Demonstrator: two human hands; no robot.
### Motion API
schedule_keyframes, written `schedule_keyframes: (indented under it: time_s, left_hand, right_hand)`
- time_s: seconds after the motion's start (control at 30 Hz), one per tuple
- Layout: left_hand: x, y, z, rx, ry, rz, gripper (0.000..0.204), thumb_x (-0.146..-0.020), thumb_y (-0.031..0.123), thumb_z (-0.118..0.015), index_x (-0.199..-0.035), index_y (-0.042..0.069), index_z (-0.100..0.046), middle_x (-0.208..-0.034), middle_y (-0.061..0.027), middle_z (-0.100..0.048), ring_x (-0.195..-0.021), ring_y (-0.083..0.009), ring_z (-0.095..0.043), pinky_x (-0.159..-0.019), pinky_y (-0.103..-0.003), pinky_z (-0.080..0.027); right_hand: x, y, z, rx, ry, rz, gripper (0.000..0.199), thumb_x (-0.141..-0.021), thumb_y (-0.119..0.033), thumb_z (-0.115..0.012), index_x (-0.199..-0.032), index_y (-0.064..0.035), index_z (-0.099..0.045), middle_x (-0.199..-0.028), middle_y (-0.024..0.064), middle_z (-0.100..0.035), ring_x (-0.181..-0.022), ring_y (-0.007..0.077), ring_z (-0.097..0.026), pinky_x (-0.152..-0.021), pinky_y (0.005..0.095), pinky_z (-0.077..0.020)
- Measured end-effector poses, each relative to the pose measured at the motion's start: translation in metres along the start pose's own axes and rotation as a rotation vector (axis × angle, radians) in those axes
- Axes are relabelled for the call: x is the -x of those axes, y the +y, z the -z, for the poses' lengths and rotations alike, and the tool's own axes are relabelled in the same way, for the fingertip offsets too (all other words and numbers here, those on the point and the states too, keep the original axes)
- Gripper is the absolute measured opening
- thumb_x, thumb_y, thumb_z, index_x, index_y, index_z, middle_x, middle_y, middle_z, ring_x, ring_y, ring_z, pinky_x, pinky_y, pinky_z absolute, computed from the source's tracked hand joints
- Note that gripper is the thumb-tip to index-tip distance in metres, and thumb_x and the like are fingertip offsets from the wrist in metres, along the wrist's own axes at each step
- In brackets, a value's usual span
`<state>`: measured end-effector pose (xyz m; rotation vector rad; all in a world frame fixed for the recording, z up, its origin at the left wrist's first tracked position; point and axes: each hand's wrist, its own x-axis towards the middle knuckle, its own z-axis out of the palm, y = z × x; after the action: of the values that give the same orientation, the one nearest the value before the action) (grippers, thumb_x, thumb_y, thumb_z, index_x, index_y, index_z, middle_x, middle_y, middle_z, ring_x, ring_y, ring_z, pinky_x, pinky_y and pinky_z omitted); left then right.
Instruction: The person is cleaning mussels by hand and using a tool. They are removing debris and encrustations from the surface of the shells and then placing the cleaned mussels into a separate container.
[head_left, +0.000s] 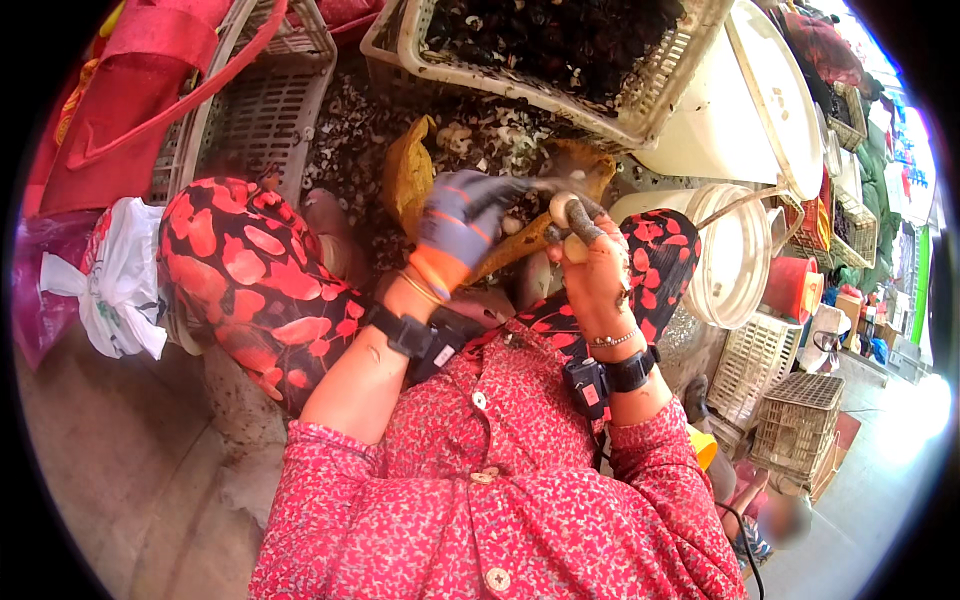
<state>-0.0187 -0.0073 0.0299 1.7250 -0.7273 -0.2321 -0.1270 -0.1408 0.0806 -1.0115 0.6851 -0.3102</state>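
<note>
My left hand (462, 222), in a grey-purple glove with an orange cuff, reaches across toward the right hand. Its dark fingertips are smeared by motion, so whether they grip anything is unclear. My right hand (597, 275) is closed, with dark coverings on some fingers and dirt on the skin. Between its thumb and fingers sits a small, pale, rounded piece (563, 207), which looks like shellfish. Below both hands lies a dirty yellow cloth or sack (408, 180), partly hidden by them. Shell scraps (490, 140) cover the ground beyond.
A pale plastic crate (640, 125) of dark shells stands ahead. White buckets (735, 255) are on the right, near stacked crates (797, 415) and another person (765, 520). At left are an empty-looking crate (262, 120), a red bucket-like container (150, 90) and a white plastic bag (125, 280).
</note>
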Motion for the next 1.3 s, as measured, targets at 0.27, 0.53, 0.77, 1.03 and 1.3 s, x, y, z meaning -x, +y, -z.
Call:
schedule_keyframes:
  time_s: [0.27, 0.53, 0.77, 1.03, 1.3]
  left_hand:
    - [0.002, 0.010, -0.005, 0.049, 0.068, -0.064, 0.027, -0.075, 0.003, -0.059, -0.099, 0.012, -0.067, -0.092, -0.0090, -0.062, -0.084, -0.0270, -0.057, -0.077, -0.036, -0.047]
    - [0.002, 0.006, -0.012, 0.298, 0.033, 0.023, 0.030, -0.076, -0.002, -0.056, -0.101, 0.010, -0.067, -0.090, -0.0080, -0.062, -0.087, -0.0215, -0.058, -0.078, -0.031, -0.046]
    - [0.003, -0.001, -0.008, 0.222, 0.007, 0.095, 0.024, -0.075, 0.003, -0.058, -0.096, 0.008, -0.067, -0.091, -0.0099, -0.061, -0.089, -0.0271, -0.055, -0.080, -0.033, -0.044]
    - [0.000, 0.012, -0.001, -0.001, 0.048, -0.125, 0.026, -0.076, 0.002, -0.057, -0.097, 0.012, -0.068, -0.086, -0.0103, -0.063, -0.082, -0.0266, -0.057, -0.074, -0.034, -0.046]
    - [0.003, 0.021, -0.009, -0.051, 0.116, -0.158, 0.035, -0.070, -0.001, -0.057, -0.101, 0.014, -0.067, -0.091, -0.0079, -0.061, -0.089, -0.0256, -0.054, -0.080, -0.034, -0.044]
  right_hand:
    - [-0.007, 0.008, 0.009, -0.606, -0.031, -0.278, 0.025, -0.087, -0.009, -0.052, -0.111, -0.0049, -0.058, -0.099, 0.0054, -0.062, -0.084, 0.0167, -0.056, -0.059, 0.0259, -0.0422]
    - [-0.013, 0.026, 0.020, -0.625, -0.121, -0.348, 0.019, -0.086, -0.012, -0.053, -0.103, -0.0062, -0.058, -0.096, 0.0075, -0.062, -0.086, 0.0183, -0.057, -0.056, 0.0268, -0.0431]
    - [0.002, 0.000, -0.012, -0.062, -0.045, -0.038, 0.025, -0.085, -0.009, -0.053, -0.109, 0.0002, -0.055, -0.097, 0.0087, -0.062, -0.088, 0.0223, -0.063, -0.056, 0.0222, -0.0438]
    - [0.000, 0.006, -0.004, 0.158, -0.010, 0.051, 0.027, -0.088, -0.008, -0.055, -0.114, -0.0014, -0.056, -0.094, 0.0054, -0.062, -0.069, 0.0088, -0.054, -0.057, 0.0187, -0.0418]
    - [-0.004, 0.011, 0.012, -0.729, -0.002, -0.288, 0.025, -0.089, -0.012, -0.048, -0.111, -0.0045, -0.056, -0.097, 0.0067, -0.061, -0.080, 0.0185, -0.058, -0.057, 0.0249, -0.0483]
